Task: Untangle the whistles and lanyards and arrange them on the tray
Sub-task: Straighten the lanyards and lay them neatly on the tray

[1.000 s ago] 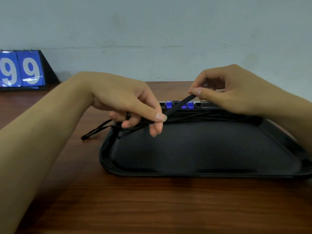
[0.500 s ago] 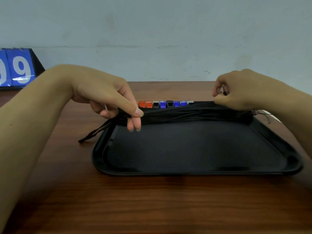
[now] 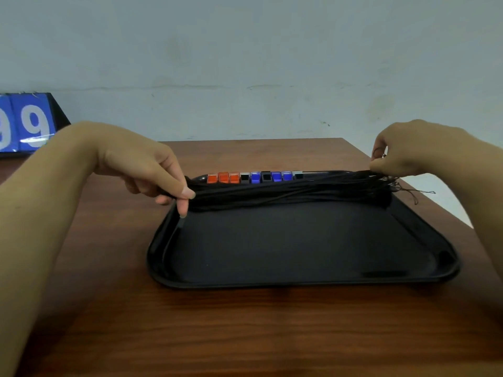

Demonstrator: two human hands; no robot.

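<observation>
Left hand [image 3: 152, 170] pinches lanyards [image 3: 285, 193], right hand [image 3: 408, 151] apparently pinches their far ends | risk: your pull drags whistles [image 3: 255, 177] off tray [image 3: 299, 278]

just one view here, a wide-angle cam on the person's head, looking forward and down over the bench [image 3: 245, 336] at a black tray [image 3: 299, 281]. it sits close, both forearms come in from the bottom corners toward the tray. the near bench edge is cut off, the wall [image 3: 245, 50] behind the tray fills the top. no second view to overlap with
</observation>
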